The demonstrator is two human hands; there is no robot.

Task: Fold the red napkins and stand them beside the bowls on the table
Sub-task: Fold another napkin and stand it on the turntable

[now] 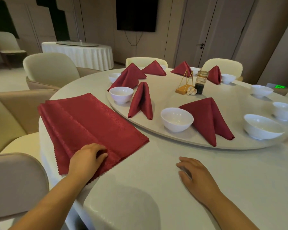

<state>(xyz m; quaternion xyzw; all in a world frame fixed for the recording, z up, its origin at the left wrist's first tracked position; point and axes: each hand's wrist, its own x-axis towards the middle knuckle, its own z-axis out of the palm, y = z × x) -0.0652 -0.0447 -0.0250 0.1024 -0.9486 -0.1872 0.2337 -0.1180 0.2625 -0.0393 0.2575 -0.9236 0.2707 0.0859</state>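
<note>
While flat, napkin under left hand.

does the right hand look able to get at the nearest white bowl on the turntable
Probably yes. The right hand holds nothing, and only bare tabletop lies between it and the white bowl at the near edge of the turntable; the folded napkin stands beside it, not in front.

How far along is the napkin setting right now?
Done: six napkins stand folded on the turntable, including the nearest folded napkin beside the near bowl. In hand: the left hand pinches the flat napkin stack; the right hand rests open on the table. Left: three right-side bowls, the closest bare bowl among them, have no napkin yet.
</note>
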